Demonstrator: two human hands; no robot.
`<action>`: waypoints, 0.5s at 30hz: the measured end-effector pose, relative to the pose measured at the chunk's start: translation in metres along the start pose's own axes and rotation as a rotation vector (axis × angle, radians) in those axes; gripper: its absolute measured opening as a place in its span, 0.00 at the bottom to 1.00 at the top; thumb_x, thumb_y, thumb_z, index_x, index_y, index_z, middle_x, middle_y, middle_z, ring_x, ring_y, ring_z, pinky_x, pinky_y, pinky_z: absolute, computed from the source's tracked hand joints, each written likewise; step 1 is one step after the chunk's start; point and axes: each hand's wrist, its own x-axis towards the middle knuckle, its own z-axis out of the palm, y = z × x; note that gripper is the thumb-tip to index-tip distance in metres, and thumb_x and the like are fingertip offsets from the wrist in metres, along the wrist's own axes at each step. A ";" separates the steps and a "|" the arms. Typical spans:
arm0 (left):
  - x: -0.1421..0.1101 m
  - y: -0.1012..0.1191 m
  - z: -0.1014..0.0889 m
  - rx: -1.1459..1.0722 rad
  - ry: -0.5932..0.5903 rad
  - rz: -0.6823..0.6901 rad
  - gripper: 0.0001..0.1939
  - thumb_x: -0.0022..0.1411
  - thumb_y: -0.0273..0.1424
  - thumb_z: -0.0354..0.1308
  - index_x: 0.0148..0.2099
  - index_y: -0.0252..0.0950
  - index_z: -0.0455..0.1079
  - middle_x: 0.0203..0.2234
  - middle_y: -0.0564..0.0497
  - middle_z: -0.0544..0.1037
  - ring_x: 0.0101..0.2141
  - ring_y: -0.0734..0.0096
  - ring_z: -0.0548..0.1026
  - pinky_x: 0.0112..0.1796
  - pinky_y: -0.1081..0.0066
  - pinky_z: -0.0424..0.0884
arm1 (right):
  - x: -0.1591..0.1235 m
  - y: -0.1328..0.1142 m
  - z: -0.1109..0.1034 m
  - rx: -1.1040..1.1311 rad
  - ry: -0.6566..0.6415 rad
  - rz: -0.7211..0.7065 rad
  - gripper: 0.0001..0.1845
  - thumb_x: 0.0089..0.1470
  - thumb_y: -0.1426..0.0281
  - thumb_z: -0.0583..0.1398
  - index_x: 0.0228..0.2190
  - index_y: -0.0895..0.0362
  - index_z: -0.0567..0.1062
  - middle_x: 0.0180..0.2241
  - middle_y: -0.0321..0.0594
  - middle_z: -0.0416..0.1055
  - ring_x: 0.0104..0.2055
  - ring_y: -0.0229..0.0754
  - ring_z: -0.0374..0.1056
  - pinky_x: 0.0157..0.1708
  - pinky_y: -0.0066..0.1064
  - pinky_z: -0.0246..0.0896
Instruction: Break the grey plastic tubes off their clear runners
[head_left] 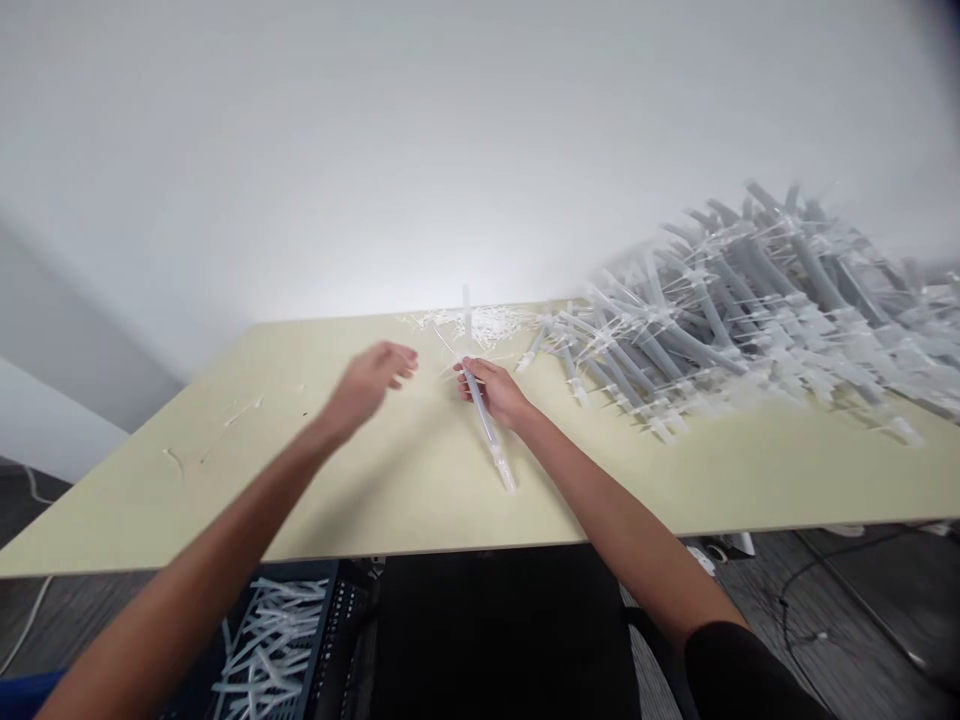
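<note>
Cream tabletop (225,480) beneath the right hand (495,392), fingers closed on a plastic tube (484,425), left hand (367,385) open

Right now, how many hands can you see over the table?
2. The left hand hovers open above the table; the right hand grips a plastic tube near the table's middle. No others show.

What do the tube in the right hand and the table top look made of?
The tube in the right hand looks like frosted translucent plastic: milky, with light passing through. The table top looks like matte laminate over board, judging by its smooth pale surface and thin edge, though the core is hidden.
</note>
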 end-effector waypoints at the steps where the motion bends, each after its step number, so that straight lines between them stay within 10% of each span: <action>1: 0.003 -0.006 0.008 -0.002 -0.033 -0.060 0.18 0.58 0.41 0.53 0.44 0.33 0.67 0.39 0.45 0.72 0.36 0.67 0.71 0.36 0.65 0.69 | 0.000 -0.001 0.000 0.044 -0.008 0.003 0.17 0.46 0.56 0.61 0.32 0.56 0.74 0.27 0.37 0.67 0.27 0.34 0.64 0.30 0.28 0.63; 8: 0.028 -0.043 0.056 -0.406 -0.354 -0.156 0.21 0.56 0.47 0.52 0.40 0.33 0.68 0.33 0.45 0.72 0.34 0.70 0.71 0.37 0.67 0.65 | 0.003 -0.005 -0.001 0.222 -0.065 -0.005 0.16 0.47 0.57 0.61 0.35 0.55 0.73 0.26 0.35 0.67 0.24 0.32 0.62 0.23 0.24 0.60; 15: 0.036 -0.048 0.074 -0.655 -0.317 -0.119 0.17 0.57 0.41 0.53 0.25 0.33 0.62 0.21 0.52 0.64 0.25 0.75 0.65 0.32 0.71 0.63 | 0.000 -0.010 0.003 0.228 -0.086 0.013 0.15 0.50 0.59 0.58 0.36 0.56 0.73 0.27 0.36 0.68 0.26 0.33 0.63 0.29 0.27 0.62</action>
